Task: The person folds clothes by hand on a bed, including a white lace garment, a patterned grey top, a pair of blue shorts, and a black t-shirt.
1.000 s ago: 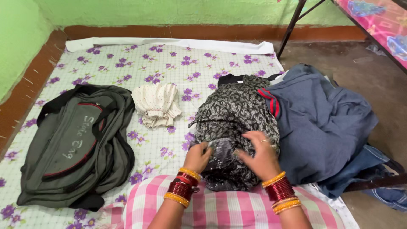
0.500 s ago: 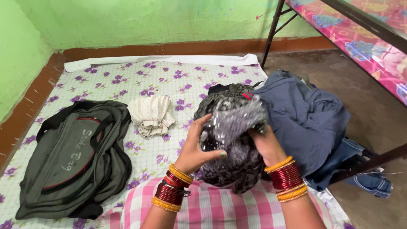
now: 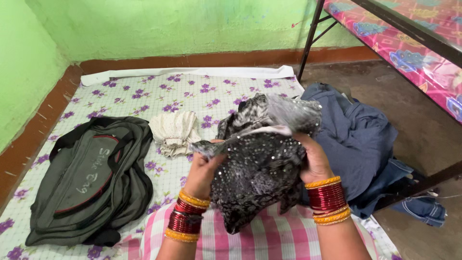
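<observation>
Both hands, left hand (image 3: 201, 169) and right hand (image 3: 314, 159), have lifted the black sequined garment (image 3: 257, 166) off the clothes pile (image 3: 356, 135) since a second ago; fingers pinch its upper edge, holding it above the pink checked lap (image 3: 269, 240).

Grey bag (image 3: 91, 178), cream cloth (image 3: 174, 131), blue clothes (image 3: 356, 139)
</observation>
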